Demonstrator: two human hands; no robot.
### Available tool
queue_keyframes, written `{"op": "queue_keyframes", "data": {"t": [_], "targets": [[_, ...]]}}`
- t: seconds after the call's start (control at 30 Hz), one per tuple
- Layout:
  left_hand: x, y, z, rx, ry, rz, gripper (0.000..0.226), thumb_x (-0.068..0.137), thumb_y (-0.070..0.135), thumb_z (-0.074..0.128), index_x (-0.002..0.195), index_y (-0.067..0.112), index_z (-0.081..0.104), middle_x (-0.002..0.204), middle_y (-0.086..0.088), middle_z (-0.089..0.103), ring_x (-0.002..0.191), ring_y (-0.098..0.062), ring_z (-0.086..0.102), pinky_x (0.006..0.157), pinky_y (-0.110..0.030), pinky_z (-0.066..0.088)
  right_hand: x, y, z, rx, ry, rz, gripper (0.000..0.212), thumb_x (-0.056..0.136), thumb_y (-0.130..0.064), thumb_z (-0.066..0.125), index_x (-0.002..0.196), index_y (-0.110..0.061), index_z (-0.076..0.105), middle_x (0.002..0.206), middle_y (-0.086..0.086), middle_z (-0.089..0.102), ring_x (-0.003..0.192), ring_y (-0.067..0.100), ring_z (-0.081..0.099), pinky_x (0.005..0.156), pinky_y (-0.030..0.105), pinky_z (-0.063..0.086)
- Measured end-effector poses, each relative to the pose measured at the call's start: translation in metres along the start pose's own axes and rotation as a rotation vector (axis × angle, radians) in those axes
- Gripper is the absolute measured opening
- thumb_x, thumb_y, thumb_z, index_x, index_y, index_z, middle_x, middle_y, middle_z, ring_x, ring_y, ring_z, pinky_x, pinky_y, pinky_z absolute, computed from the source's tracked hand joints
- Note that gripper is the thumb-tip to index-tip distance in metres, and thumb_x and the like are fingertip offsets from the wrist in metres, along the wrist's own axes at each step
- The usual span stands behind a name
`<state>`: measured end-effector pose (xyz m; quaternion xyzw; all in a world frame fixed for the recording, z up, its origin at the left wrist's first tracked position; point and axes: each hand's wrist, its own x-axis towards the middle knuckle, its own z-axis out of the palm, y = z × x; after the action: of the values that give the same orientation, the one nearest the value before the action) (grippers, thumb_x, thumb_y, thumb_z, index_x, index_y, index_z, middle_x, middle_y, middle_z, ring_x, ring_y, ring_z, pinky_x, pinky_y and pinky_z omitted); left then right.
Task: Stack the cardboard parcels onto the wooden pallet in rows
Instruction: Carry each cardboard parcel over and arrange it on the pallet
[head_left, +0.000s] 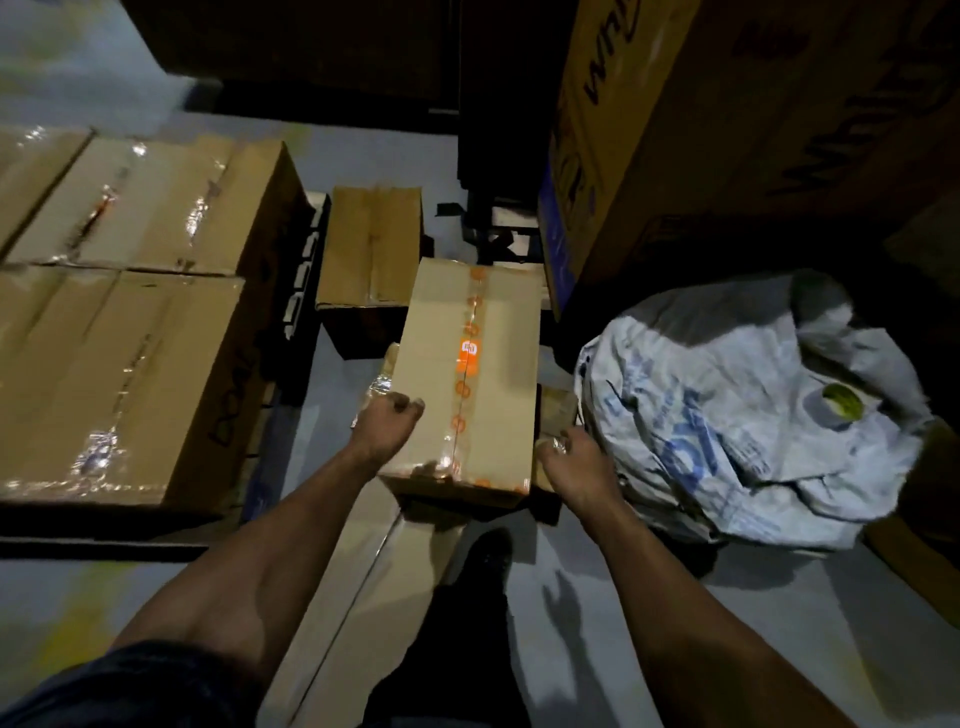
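A long cardboard parcel (467, 374) sealed with orange printed tape lies in front of me. My left hand (387, 423) grips its left edge with curled fingers. My right hand (569, 457) holds its near right side, fingers tucked out of sight beside it. The parcel rests over another flat carton (363, 587) on the floor. To the left, large taped cartons (135, 291) stand in rows on a pallet (270, 467), of which only a dark edge shows.
A smaller brown box (371, 244) sits just beyond the parcel. A crumpled white printed sack (737, 410) lies at the right. Tall printed cartons (675, 119) rise at the back right. My foot (483, 556) stands on the grey floor.
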<state>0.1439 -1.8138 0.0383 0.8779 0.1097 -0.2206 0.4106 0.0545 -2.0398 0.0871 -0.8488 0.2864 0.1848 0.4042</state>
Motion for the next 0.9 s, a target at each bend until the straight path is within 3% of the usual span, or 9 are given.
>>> {"op": "queue_keyframes", "data": {"t": [0.13, 0.23, 0.33, 0.4, 0.47, 0.53, 0.6, 0.73, 0.9], "targets": [[0.092, -0.008, 0.003, -0.289, 0.125, -0.219, 0.058, 0.076, 0.057, 0.059, 0.1, 0.005, 0.071, 0.1, -0.017, 0.071, 0.102, -0.039, 0.065, 0.093, -0.049, 0.051, 0.083, -0.025, -0.006, 0.186, 0.014, 0.112, 0.051, 0.095, -0.044, 0.058, 0.138, -0.016, 0.052, 0.133, 0.006, 0.058, 0.119, 0.031, 0.055, 0.096, 0.036, 0.045], [0.125, 0.016, -0.001, -0.371, 0.186, -0.326, 0.053, 0.095, 0.041, 0.059, 0.111, -0.009, 0.066, 0.108, -0.037, 0.063, 0.1, -0.044, 0.063, 0.091, -0.05, 0.049, 0.137, -0.036, -0.002, 0.302, 0.006, 0.176, 0.059, 0.091, -0.049, 0.063, 0.138, -0.015, 0.052, 0.133, 0.005, 0.059, 0.118, 0.029, 0.058, 0.095, 0.035, 0.047], [0.169, 0.017, 0.01, -0.415, 0.197, -0.393, 0.059, 0.102, 0.034, 0.051, 0.119, -0.022, 0.054, 0.101, -0.047, 0.052, 0.079, -0.047, 0.059, 0.069, -0.049, 0.046, 0.198, -0.029, 0.014, 0.337, 0.016, 0.209, 0.09, 0.068, -0.075, 0.061, 0.137, -0.018, 0.054, 0.131, 0.005, 0.062, 0.117, 0.029, 0.06, 0.099, 0.044, 0.05], [0.192, 0.007, 0.018, -0.432, 0.208, -0.416, 0.06, 0.104, 0.033, 0.049, 0.123, -0.023, 0.049, 0.093, -0.045, 0.049, 0.056, -0.026, 0.044, 0.06, -0.035, 0.033, 0.239, -0.007, 0.031, 0.347, 0.013, 0.219, 0.105, 0.054, -0.085, 0.055, 0.136, -0.019, 0.055, 0.129, 0.006, 0.063, 0.116, 0.03, 0.061, 0.099, 0.049, 0.051], [0.215, -0.006, 0.031, -0.454, 0.202, -0.453, 0.057, 0.103, 0.035, 0.05, 0.121, -0.019, 0.054, 0.08, -0.023, 0.051, 0.065, -0.024, 0.046, 0.065, -0.03, 0.035, 0.273, 0.01, 0.048, 0.347, -0.016, 0.251, 0.109, 0.052, -0.092, 0.055, 0.133, -0.019, 0.055, 0.128, 0.006, 0.064, 0.115, 0.031, 0.062, 0.099, 0.05, 0.051], [0.231, -0.016, 0.043, -0.477, 0.19, -0.471, 0.041, 0.102, 0.039, 0.051, 0.114, 0.003, 0.066, 0.092, -0.008, 0.057, 0.095, -0.028, 0.052, 0.082, -0.032, 0.039, 0.292, 0.014, 0.058, 0.348, -0.047, 0.282, 0.113, 0.047, -0.098, 0.053, 0.125, -0.017, 0.053, 0.123, 0.006, 0.063, 0.111, 0.029, 0.062, 0.098, 0.046, 0.05], [0.247, -0.029, 0.052, -0.483, 0.171, -0.474, 0.048, 0.101, 0.042, 0.052, 0.128, 0.004, 0.06, 0.115, -0.01, 0.057, 0.112, -0.029, 0.05, 0.094, -0.035, 0.039, 0.301, 0.009, 0.064, 0.372, -0.073, 0.321, 0.112, 0.052, -0.095, 0.054, 0.133, -0.019, 0.047, 0.134, 0.004, 0.057, 0.117, 0.027, 0.058, 0.1, 0.045, 0.048], [0.276, -0.05, 0.058, -0.386, 0.121, -0.506, 0.063, 0.094, 0.052, 0.057, 0.131, 0.0, 0.058, 0.132, -0.02, 0.057, 0.113, -0.035, 0.053, 0.09, -0.039, 0.04, 0.328, 0.008, 0.085, 0.411, -0.087, 0.377, 0.103, 0.079, -0.07, 0.063, 0.156, -0.017, 0.022, 0.159, 0.005, 0.033, 0.142, 0.03, 0.038, 0.114, 0.046, 0.036], [0.304, -0.063, 0.066, -0.436, 0.039, -0.538, 0.059, 0.088, 0.056, 0.065, 0.122, 0.008, 0.067, 0.117, -0.013, 0.067, 0.106, -0.029, 0.06, 0.077, -0.031, 0.046, 0.364, 0.03, 0.116, 0.479, -0.012, 0.388, 0.123, 0.049, -0.08, 0.065, 0.148, -0.012, 0.037, 0.148, 0.01, 0.049, 0.133, 0.031, 0.049, 0.11, 0.048, 0.041]]}}
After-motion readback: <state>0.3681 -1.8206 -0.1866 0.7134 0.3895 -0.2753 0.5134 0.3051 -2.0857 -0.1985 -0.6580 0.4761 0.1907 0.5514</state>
